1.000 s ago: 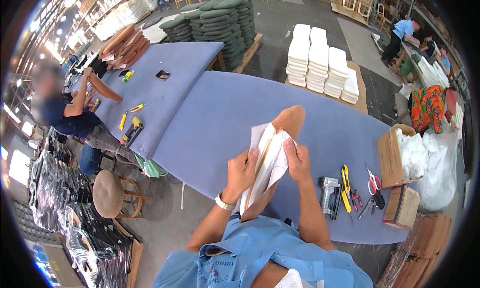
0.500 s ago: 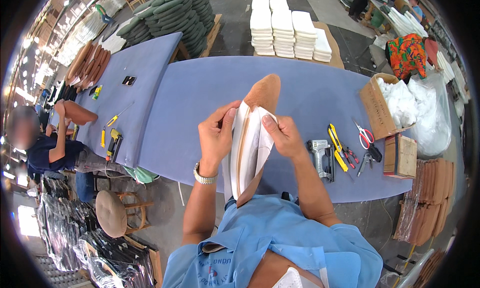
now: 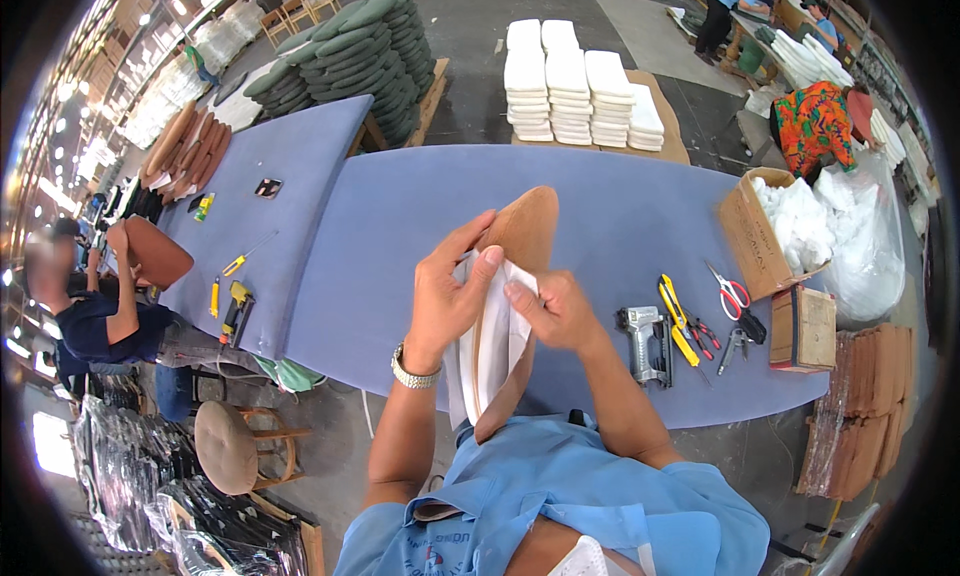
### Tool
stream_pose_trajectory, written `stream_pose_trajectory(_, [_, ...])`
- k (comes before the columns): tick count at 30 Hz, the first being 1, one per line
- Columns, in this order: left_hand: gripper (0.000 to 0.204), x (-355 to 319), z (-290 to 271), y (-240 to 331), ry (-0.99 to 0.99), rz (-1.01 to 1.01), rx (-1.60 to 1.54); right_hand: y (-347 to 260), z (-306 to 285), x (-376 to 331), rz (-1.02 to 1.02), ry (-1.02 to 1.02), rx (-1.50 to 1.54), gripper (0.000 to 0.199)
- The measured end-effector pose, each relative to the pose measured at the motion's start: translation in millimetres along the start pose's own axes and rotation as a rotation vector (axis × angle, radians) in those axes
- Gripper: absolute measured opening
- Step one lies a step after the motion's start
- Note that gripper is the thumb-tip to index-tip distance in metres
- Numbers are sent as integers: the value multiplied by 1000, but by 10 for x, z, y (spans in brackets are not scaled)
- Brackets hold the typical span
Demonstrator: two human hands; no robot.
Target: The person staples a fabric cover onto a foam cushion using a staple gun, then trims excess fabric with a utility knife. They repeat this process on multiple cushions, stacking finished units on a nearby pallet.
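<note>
Above the near edge of the blue-covered table [image 3: 390,206] I hold a brown cushion cover [image 3: 528,224], its white inner fabric showing and a thin brown strip running lengthwise down it. My left hand [image 3: 452,294] is closed on the white edge, thumb on top and fingers behind. Against the opposite edge, my right hand [image 3: 560,311] is closed with its thumb pressing the white cloth. The brown tip points away from me; the lower end reaches my shirt. Nearest my right hand lies a metal staple gun [image 3: 642,346].
Right of the staple gun are a yellow cutter [image 3: 678,321], red-handled pliers [image 3: 705,338], scissors [image 3: 732,294] and a carton of white stuffing [image 3: 755,231]. At left, a co-worker [image 3: 110,306] handles a brown piece beside a nail gun [image 3: 237,311]. White pads [image 3: 528,76] are stacked beyond the table.
My hands have come closer together, the left shifting right over the white fabric and the right slightly left. The whole view has shifted, so the table sits lower. The co-worker's brown piece is turned differently.
</note>
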State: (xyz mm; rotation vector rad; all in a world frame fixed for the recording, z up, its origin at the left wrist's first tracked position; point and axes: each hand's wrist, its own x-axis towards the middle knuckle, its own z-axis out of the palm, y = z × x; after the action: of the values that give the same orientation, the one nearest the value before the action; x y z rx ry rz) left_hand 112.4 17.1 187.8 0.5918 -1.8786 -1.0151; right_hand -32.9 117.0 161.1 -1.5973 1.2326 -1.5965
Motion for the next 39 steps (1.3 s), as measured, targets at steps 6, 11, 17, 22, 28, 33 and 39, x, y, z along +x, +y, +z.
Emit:
stream_pose_trajectory(6, [54, 115, -146, 239, -28, -117, 284, -110, 139, 7, -45, -235, -290, 16])
stream_pose_trajectory(11, [61, -40, -208, 165, 23, -82, 552, -182, -138, 170, -188, -207, -85, 15])
stream_pose_trajectory(17, [61, -230, -144, 255, -20, -135, 105, -50, -329, 909, -438, -17, -287, 22])
stream_pose_trajectory(22, [54, -484, 63, 125, 206, 30, 233, 242, -302, 1001, -266, -234, -401, 37])
stream_pose_trajectory(28, [27, -493, -19, 61, 252, 91, 336, 101, -222, 953, -291, -249, -437, 40])
stream_pose_trajectory(33, [25, -329, -89, 130, 75, 183, 332, -71, -367, 858, -229, -331, -457, 47])
stream_pose_trajectory(39, [23, -352, 203, -42, 266, 262, 37, -155, -531, 806, -292, -377, -414, 44])
